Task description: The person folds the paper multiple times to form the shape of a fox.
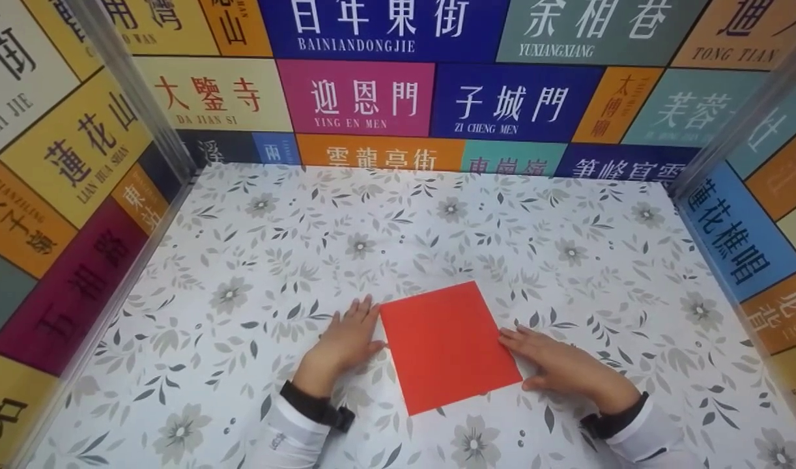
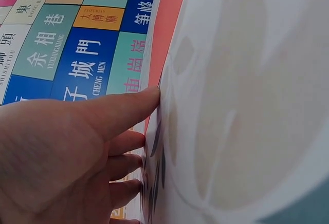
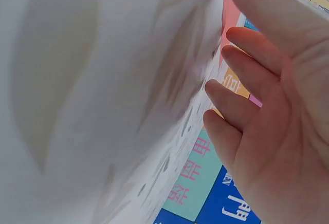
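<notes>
A flat square sheet of red paper (image 1: 451, 348) lies slightly turned on the tabletop. At its left edge rests my left hand (image 1: 347, 339), fingers spread and pointing away, fingertips near the far left corner. My right hand (image 1: 557, 365) lies along the opposite edge, its index fingertip right at the paper and its thumb by the near right corner. In the left wrist view the thumb and fingers (image 2: 128, 113) extend to the table surface beside a red strip of the paper (image 2: 167, 23). The right wrist view shows loosely extended fingers (image 3: 236, 95) near the paper (image 3: 231, 16).
The table (image 1: 294, 260) has a white covering printed with grey flowers and leaves. Colourful panels with Chinese place names (image 1: 359, 98) stand along its back and both sides. Clear upright strips (image 1: 137, 98) mark the corners. Both wrists wear black bands (image 1: 307, 402).
</notes>
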### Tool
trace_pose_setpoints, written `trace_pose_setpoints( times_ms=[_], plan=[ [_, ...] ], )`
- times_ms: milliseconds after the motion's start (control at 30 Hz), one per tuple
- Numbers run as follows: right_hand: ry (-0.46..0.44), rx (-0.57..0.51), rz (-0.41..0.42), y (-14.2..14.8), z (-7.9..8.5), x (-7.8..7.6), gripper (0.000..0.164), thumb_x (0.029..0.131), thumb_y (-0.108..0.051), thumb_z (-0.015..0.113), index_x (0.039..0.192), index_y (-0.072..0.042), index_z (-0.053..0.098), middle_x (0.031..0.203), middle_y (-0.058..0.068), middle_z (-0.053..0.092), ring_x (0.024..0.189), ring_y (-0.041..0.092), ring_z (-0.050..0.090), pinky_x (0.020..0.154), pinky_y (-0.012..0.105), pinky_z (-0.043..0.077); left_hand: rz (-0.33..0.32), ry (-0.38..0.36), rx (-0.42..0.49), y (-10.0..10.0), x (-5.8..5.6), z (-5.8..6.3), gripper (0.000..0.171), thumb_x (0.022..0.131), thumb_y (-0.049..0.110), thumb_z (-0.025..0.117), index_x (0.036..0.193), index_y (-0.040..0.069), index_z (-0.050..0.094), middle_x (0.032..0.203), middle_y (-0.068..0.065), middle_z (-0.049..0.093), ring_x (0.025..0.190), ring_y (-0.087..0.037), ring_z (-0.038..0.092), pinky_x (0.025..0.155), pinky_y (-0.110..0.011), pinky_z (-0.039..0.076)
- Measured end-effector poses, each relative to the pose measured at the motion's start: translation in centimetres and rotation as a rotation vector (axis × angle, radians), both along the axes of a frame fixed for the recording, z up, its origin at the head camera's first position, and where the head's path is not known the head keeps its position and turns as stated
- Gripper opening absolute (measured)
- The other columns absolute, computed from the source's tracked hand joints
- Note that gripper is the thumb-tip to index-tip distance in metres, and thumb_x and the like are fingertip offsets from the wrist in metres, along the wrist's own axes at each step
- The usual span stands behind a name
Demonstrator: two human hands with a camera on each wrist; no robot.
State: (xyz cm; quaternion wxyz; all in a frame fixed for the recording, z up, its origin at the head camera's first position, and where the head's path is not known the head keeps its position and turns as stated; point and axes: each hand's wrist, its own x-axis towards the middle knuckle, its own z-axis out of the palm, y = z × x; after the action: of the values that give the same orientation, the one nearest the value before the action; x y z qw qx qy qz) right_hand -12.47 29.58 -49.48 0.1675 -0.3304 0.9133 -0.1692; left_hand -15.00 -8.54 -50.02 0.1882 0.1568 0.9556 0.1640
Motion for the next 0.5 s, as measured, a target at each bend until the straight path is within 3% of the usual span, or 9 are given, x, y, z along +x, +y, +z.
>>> trace_pose_setpoints(
  times_ms=[500],
  plan=[
    [0.056, 0.07, 0.072, -1.4, 0.4, -0.8, 0.075, 0.077, -0.013, 0.078, 0.145, -0.008, 0.045, 0.15, 0.01, 0.045, 0.137, 0.037, 0.04, 0.106, 0.054, 0.039, -0.002, 0.009, 0.006, -0.2, -0.3, -0.4, 0.072, 0.095, 0.032, 0.059, 0.152, 0.003, 0.026, 0.161, -0.016, 0.018, 0.148, -0.036, 0.016, 0.117, -0.059, 0.018]
  ],
)
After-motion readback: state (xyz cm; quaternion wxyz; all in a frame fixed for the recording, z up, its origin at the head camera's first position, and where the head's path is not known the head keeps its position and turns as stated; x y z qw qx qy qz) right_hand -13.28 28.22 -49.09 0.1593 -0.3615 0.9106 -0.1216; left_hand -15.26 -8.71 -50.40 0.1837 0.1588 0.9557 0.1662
